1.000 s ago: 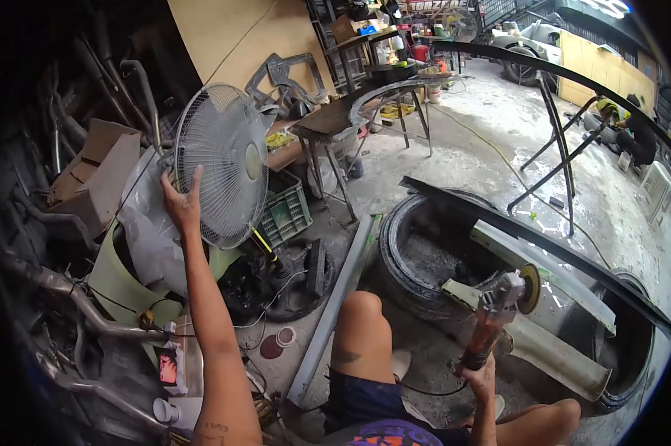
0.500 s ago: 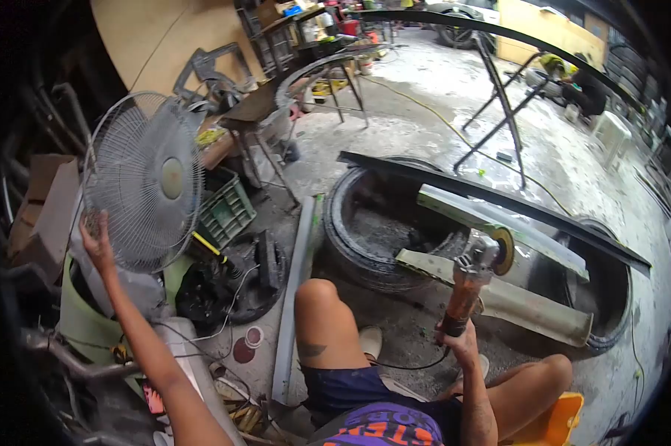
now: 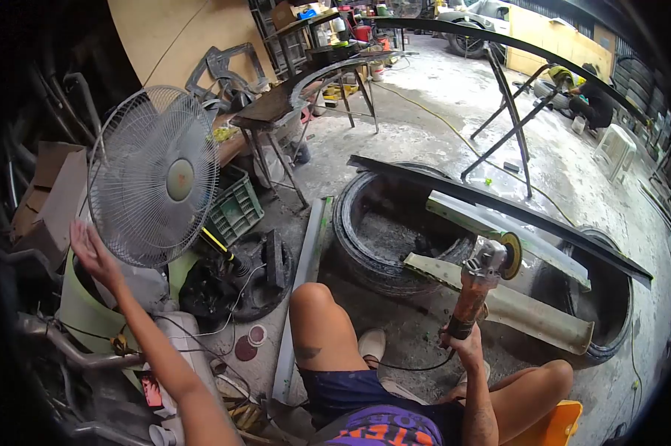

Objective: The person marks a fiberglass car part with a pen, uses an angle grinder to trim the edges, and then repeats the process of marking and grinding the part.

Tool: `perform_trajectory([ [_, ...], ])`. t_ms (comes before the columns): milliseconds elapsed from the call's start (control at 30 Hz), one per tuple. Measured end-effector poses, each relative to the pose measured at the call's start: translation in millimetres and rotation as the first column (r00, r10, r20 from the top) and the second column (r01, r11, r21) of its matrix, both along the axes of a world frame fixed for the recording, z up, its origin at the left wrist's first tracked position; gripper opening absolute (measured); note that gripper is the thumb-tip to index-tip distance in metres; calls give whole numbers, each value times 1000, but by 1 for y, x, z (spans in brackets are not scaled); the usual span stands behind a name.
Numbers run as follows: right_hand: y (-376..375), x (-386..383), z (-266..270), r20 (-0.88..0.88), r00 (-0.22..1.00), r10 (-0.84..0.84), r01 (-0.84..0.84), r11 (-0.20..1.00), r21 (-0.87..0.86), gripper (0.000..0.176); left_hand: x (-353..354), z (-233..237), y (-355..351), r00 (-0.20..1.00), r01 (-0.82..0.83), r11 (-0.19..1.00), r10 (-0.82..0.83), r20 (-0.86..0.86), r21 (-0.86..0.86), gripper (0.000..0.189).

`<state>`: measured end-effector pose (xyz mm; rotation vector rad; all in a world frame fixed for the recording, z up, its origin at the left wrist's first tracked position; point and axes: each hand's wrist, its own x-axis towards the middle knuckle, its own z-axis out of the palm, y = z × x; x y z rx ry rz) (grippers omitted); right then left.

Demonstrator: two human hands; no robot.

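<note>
My right hand (image 3: 465,343) is wrapped round the rear of an angle grinder (image 3: 469,297), which points up with its yellowish disc (image 3: 511,256) at the top. A black cord trails from the grinder's lower end. On the left, my left hand (image 3: 94,253) is raised with its fingers apart, close to the lower left edge of the standing fan's wire guard (image 3: 138,223). Beyond the grinder, a curved beige panel (image 3: 536,320) and a pale green-grey strip (image 3: 514,230) rest across two tires (image 3: 358,245).
A long black strip (image 3: 499,212) lies over the tires. Left of my knee are a grey metal bar (image 3: 303,297), a green crate (image 3: 235,208) and a round black base (image 3: 272,297). Farther off stand a folding trestle (image 3: 510,111), a white stool (image 3: 616,149) and a crouching person (image 3: 594,104).
My left hand has come off the fan guard's edge, its fingers now spread beside it. The view has shifted slightly; the grinder stays in my right hand.
</note>
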<state>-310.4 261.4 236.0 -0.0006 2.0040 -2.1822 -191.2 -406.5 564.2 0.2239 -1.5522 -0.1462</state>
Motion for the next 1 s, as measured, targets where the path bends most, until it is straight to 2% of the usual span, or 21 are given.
perform_trajectory([
  [33,-1,1,7,-9,1000,13,-13,1000,16,40,-6,-8,39,995,36,998,-41,-90,-52,43],
  [100,-2,3,14,-19,999,37,-36,998,42,39,-35,-48,144,946,259,930,-299,125,261,31],
  [133,-2,1,15,-25,997,67,-66,996,51,38,-62,-87,193,720,611,581,-691,-71,538,29],
  [167,-3,0,16,-29,995,100,-99,993,62,38,-94,-131,221,372,838,412,-911,177,359,31],
  [200,-5,-2,18,-32,993,114,-112,991,68,38,-98,-159,273,252,633,529,-831,495,565,47],
  [233,-7,-3,20,-19,989,143,-143,989,22,38,-122,-193,332,-103,417,-221,-975,-196,881,54],
  [267,-7,-4,24,-6,986,170,-170,985,-21,38,-139,-219,380,-237,431,2,-965,115,902,63],
  [300,-7,-5,28,-9,985,170,-170,985,-14,38,-154,-250,421,-343,346,-168,-938,-42,923,70],
  [333,-7,-8,34,-13,981,191,-192,980,-45,37,-164,-271,453,-383,440,-145,-923,39,886,77],
  [400,-11,-14,44,-13,977,212,-212,974,-74,36,-172,-251,494,-518,267,-486,-801,-301,832,65],
  [433,-14,-16,47,-57,980,191,-194,980,-48,35,-180,-246,501,-518,262,-487,-799,-305,833,65],
  [500,-22,-26,67,-99,967,236,-240,971,-24,33,-201,-235,505,-524,169,-364,-820,-229,916,42],
  [533,-26,-33,80,-101,968,228,-231,973,-18,33,-210,-228,503,-533,169,-371,-814,-232,913,42],
  [600,-36,-41,99,3,973,230,-227,956,185,33,-224,-221,498,-462,271,-523,-807,-367,808,25],
  [633,-46,-45,99,-33,976,214,-212,976,39,30,-233,-224,494,-425,316,-435,-860,-284,843,32],
  [667,-51,-51,83,-77,987,140,-137,989,49,33,-241,-232,493,-306,559,-298,-941,-142,773,39],
  [733,-71,-54,63,-148,989,-25,37,996,79,39,-249,-255,489,-243,568,-310,-948,-204,762,43],
  [800,-74,-61,21,-6,999,-38,38,993,111,47,-259,-291,484,-144,614,-56,-989,41,788,42],
  [867,-81,-70,-1,25,998,-61,57,985,162,55,-255,-278,475,-44,640,38,-995,87,767,33],
  [933,-98,-73,7,114,982,-151,120,963,241,60,-262,-280,467,-113,308,-134,-988,-103,942,25],
  [1000,-116,-78,-15,-132,961,-244,267,941,209,60,-275,-300,466,-12,360,-240,-968,-252,902,25],
])
